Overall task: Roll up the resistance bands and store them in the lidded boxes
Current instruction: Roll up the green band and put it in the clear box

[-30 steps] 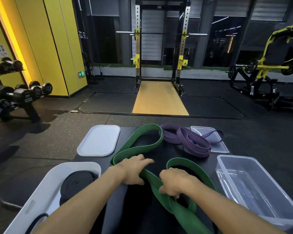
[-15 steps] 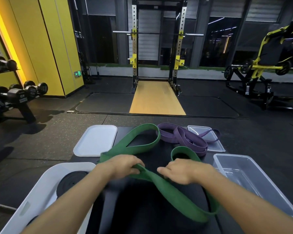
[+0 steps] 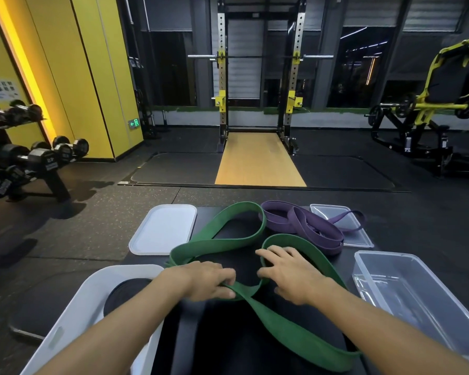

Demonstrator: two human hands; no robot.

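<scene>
2 hands, left [image 3: 210,282] and right [image 3: 291,277], on green band [image 3: 282,330]

At the tabletop's [image 3: 241,353] near left corner the white box [image 3: 92,293] is cut off by the frame's bottom edge, and the left forearm [image 3: 106,328] hides part of the black roll [image 3: 130,289] inside. The clear box [image 3: 390,259] runs off the right edge. The green band [image 3: 282,328] disappears under the right hand [image 3: 290,277] and forearm.

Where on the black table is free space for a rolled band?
Free: the near black tabletop between the white plastic box and the flat green resistance band. Crowded: far right, where the purple resistance band lies over the clear plastic lid, and the middle, around the left hand and the right hand.
</scene>
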